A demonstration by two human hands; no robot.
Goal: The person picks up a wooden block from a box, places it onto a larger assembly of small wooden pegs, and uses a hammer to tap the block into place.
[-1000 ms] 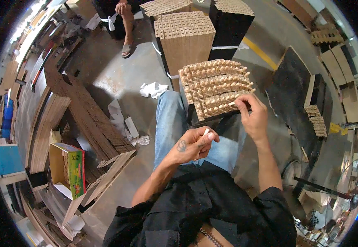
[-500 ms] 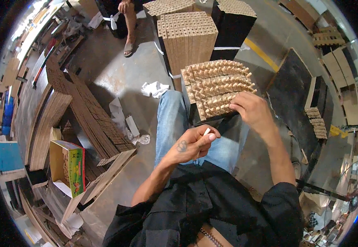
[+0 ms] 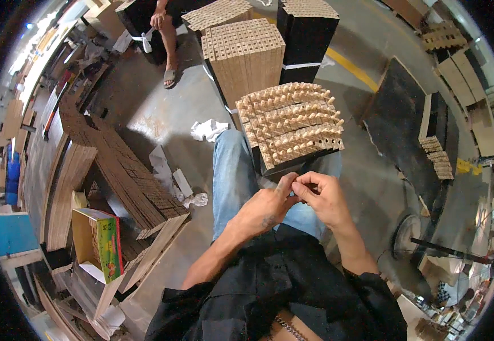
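Note:
My left hand and my right hand meet over my lap, fingertips touching, both closed. A pale wooden dowel showed in the left hand a moment ago; the fingers now hide it. Whatever the right fingertips pinch, if anything, is too small to make out. Just beyond the hands, a stack of drilled boards rests between my knees. Rows of short wooden dowels stand up from its top, some tilted. Several holes at its near right corner show no dowel.
Taller bundles of drilled boards stand ahead, tied with white strips. Long brown boards and an open cardboard box lie left. Crumpled white paper is on the floor. A black panel lies right. Another person's leg shows far left.
My right hand has left the near right corner of the dowel-studded stack and come back to meet my left hand. The whole view has shifted slightly.

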